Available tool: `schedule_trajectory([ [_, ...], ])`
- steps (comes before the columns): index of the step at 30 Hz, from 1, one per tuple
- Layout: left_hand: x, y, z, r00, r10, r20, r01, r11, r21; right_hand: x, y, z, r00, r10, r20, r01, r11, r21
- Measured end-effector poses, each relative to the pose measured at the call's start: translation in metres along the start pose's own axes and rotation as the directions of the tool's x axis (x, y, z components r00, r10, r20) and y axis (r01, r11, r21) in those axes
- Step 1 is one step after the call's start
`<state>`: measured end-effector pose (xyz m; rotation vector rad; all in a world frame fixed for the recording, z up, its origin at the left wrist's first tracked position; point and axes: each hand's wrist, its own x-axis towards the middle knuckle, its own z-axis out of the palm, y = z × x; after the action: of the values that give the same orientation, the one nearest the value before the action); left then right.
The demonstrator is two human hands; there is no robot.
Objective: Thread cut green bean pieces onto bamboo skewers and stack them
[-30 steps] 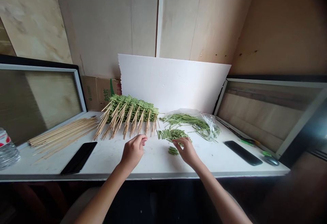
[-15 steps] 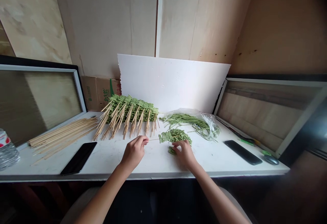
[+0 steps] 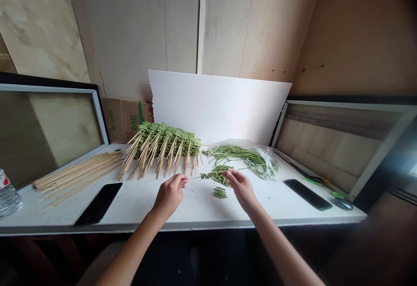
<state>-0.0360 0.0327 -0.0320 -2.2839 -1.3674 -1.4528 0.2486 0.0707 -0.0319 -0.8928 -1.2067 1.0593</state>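
White tabletop (image 3: 140,203) spans the lower half of the frame. At lower center, the left hand (image 3: 171,190) pinches one end of a thin stick (image 3: 194,177) threaded with short green pieces (image 3: 207,175); the right hand (image 3: 240,187) has thumb and fingertips drawn together at the far end, its exact grip unclear. Loaded skewers (image 3: 166,140) lie stacked left of center, long green stems (image 3: 236,152) right of center.
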Motion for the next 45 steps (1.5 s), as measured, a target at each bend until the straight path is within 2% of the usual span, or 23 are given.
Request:
schedule_trajectory([
  [6, 0.000, 0.000, -0.001, 0.999, -0.028, 0.019, 0.028, 1.000, -0.005, -0.003, -0.007, 0.005, 0.999, 0.048, -0.008, -0.046, 0.988, 0.145],
  [18, 0.000, 0.004, -0.002, 0.996, -0.064, 0.065, 0.067, 0.997, -0.049, -0.010, -0.015, 0.012, 0.995, 0.091, 0.030, -0.095, 0.961, 0.260],
  [28, 0.001, 0.006, -0.003, 0.996, -0.069, 0.054, 0.072, 0.995, -0.065, -0.013, -0.020, 0.011, 0.988, 0.136, 0.073, -0.152, 0.941, 0.303],
  [45, 0.001, 0.007, -0.004, 0.996, -0.068, 0.054, 0.072, 0.994, -0.078, -0.013, -0.020, 0.011, 0.991, 0.120, 0.058, -0.131, 0.949, 0.286],
])
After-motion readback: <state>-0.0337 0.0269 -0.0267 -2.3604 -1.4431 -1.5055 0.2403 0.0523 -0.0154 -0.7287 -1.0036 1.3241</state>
